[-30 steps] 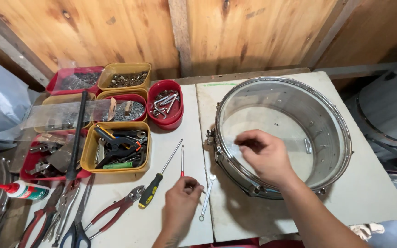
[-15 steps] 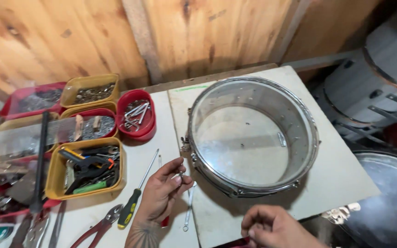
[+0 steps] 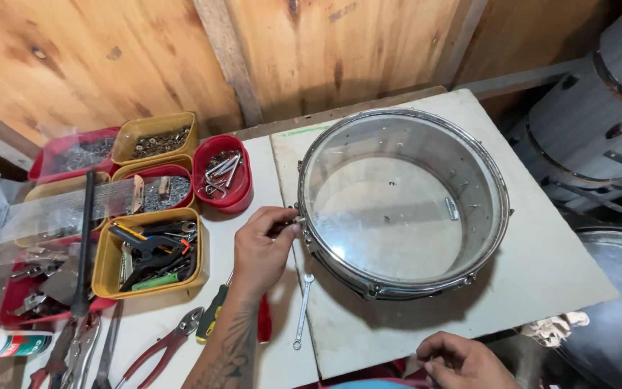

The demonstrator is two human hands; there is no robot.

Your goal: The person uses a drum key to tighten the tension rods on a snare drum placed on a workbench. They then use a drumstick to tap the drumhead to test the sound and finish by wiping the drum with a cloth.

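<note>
my left hand [image 3: 262,248] pinches small metal tension rod [image 3: 291,224] at round chrome drum shell [image 3: 402,202] rim | stiff, slick, thin: grip near head | right hand [image 3: 463,362] loosely curled, empty

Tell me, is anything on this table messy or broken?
Nothing looks broken or spilled. The metal drum shell sits flat on the white board, and the left hand pinches a small part at its rim. Pliers, a screwdriver and a small wrench lie loose, while trays hold screws.
</note>
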